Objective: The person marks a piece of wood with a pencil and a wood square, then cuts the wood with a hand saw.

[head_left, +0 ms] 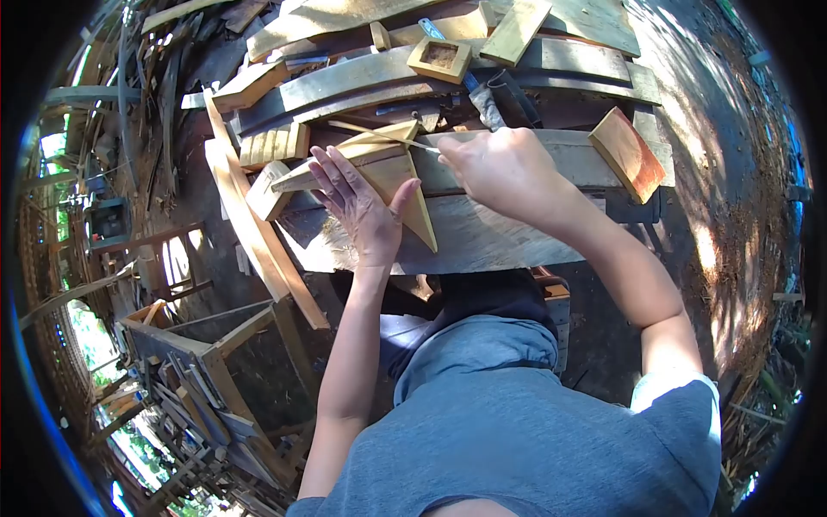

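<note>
My left hand (357, 202) lies flat, fingers spread, pressing a pale triangular wooden piece (405, 177) onto a weathered plank bench (500, 233). My right hand (495, 164) is closed around a thin pencil-like stick (388, 136) whose tip runs along the upper edge of the triangular piece. The part of the stick inside the fist is hidden.
A small square wooden frame (440, 59) sits on planks at the back. A reddish wood block (627, 153) stands at the right of the bench. Long slats (254, 220) lean at the left, with offcuts (274, 145) nearby. A wooden frame structure (207, 345) stands lower left.
</note>
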Motion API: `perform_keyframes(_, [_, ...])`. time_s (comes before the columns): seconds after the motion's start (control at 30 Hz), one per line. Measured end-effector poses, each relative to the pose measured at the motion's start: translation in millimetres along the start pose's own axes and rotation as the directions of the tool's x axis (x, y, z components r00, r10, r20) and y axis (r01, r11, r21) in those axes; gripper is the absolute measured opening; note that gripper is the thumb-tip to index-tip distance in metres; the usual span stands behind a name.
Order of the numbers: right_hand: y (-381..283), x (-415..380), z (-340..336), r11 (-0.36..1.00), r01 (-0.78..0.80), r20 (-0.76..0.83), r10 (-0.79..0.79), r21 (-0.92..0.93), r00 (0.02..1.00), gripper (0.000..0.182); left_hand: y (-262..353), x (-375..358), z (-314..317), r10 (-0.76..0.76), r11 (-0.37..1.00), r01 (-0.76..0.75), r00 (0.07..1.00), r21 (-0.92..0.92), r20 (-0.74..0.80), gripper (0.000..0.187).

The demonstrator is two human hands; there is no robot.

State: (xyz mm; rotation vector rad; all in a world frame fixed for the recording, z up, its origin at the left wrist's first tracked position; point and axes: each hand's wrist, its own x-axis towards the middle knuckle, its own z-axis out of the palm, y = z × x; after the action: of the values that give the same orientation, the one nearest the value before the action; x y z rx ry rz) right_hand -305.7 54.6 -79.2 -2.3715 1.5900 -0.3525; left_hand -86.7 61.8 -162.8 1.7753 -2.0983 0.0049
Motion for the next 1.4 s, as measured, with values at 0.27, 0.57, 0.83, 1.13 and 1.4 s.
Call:
perform_keyframes(0.27, [18,17,54,0.995,-0.085,0.061,0.082,0.047,0.995,0.023,2,3,-5,0.012,0.999,-0.012,1.000,0.030,0.002,0.122])
perform_keyframes(0.57, [27,22,82,0.975,-0.159,-0.057,0.170,0.158,0.984,0.026,0,2,-7,0.003,0.995,-0.006,1.000,0.101,0.031,0.117])
perform_keyframes(0.83, [34,8,99,0.949,-0.168,-0.093,0.199,0.268,0.976,0.023,-25,27,-84,0.237,0.885,-0.354,0.901,0.301,0.365,0.095])
perform_keyframes(1.13, [15,-33,89,0.712,-0.313,-0.045,0.435,0.629,0.899,0.024,-44,64,-49,0.646,0.742,-0.662,0.748,0.103,0.153,0.071])
perform_keyframes(1.4, [-6,-40,90,0.643,-0.292,0.009,0.405,0.708,0.914,0.028,-30,10,-98,0.463,0.831,-0.489,0.872,0.266,0.159,0.061])
